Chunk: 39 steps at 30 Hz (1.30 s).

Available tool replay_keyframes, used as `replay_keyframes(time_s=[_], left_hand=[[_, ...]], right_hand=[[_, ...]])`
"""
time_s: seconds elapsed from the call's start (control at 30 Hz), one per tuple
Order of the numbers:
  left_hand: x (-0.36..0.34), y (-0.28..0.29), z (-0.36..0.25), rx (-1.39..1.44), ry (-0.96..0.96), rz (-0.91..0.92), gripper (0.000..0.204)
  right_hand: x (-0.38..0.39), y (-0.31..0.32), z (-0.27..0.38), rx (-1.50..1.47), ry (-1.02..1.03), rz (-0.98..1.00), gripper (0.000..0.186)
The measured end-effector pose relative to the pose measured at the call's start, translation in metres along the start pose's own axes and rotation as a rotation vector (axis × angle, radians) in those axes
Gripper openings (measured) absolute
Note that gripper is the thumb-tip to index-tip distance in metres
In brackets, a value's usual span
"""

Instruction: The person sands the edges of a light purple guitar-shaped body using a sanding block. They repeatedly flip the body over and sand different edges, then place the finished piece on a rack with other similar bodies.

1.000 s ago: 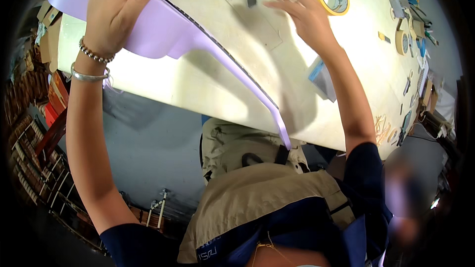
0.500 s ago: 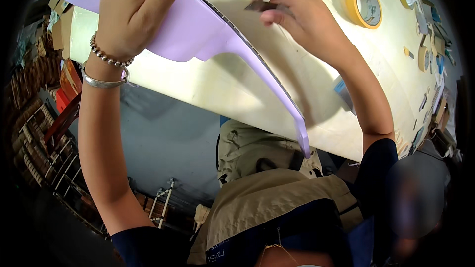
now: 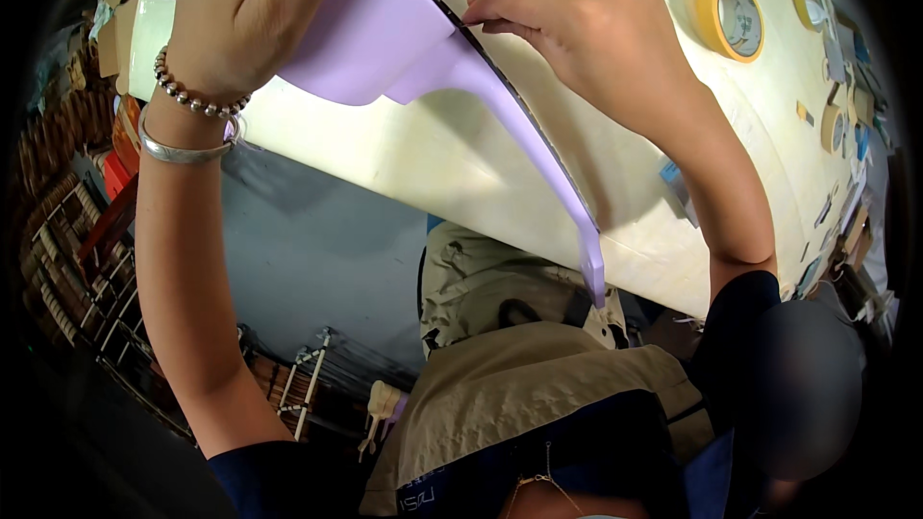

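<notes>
A curved lilac molded panel (image 3: 423,62) slants across the table's near edge, its narrow end reaching over my lap. A dark strip (image 3: 505,86) runs along its right-hand edge. My left hand (image 3: 255,14) lies over the panel's upper part and grips it; the fingertips are cut off by the top of the picture. At that dark edge my right hand (image 3: 582,34) pinches a small, dark, pointed blade-like tool (image 3: 473,24). Its tip meets the strip, and most of the tool is hidden by my fingers.
The pale-covered table (image 3: 346,159) holds a yellow tape roll (image 3: 711,14) at the upper right. More tape rolls and small tools lie along the right side. A blue-and-clear item (image 3: 678,187) sits behind my right forearm. Racks with brownish wrapped pieces (image 3: 67,269) stand at left.
My right hand has moved left to the panel's dark edge, bringing the tool's tip onto it. My left hand and the panel's upper part have shifted slightly up and left.
</notes>
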State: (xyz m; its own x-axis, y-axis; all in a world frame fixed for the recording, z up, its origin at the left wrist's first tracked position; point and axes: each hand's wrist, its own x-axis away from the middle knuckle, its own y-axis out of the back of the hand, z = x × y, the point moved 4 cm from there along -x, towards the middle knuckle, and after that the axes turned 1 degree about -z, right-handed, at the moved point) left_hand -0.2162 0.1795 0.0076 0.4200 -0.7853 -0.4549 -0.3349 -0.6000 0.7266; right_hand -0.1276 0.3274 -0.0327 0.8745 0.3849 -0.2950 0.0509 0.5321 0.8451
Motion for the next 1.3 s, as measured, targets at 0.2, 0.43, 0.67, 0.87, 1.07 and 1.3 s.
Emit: replay_keyframes(time_s=[0.2,0.43,0.67,0.87,1.07,1.3], left_hand=[[-0.007,0.004,-0.017,-0.123,-0.036,0.07,0.039],[-0.003,0.003,-0.009,0.006,-0.048,0.03,0.04],[-0.004,0.004,-0.011,-0.01,-0.066,0.051,0.04],[-0.001,0.001,-0.005,0.036,-0.086,0.024,0.039],[0.003,0.011,0.006,-0.123,-0.083,0.147,0.038],[0.006,-0.006,0.011,0.072,-0.153,-0.016,0.037]], right_hand=[[-0.007,0.001,0.002,0.0,0.129,0.012,0.007],[-0.01,0.003,0.004,0.012,0.15,0.025,0.007],[-0.012,0.006,0.005,0.012,0.16,0.035,0.006],[-0.012,0.006,0.005,0.019,0.159,0.044,0.006],[-0.015,0.007,0.008,0.009,0.174,0.048,0.006],[-0.013,0.004,0.005,0.024,0.156,0.058,0.006]])
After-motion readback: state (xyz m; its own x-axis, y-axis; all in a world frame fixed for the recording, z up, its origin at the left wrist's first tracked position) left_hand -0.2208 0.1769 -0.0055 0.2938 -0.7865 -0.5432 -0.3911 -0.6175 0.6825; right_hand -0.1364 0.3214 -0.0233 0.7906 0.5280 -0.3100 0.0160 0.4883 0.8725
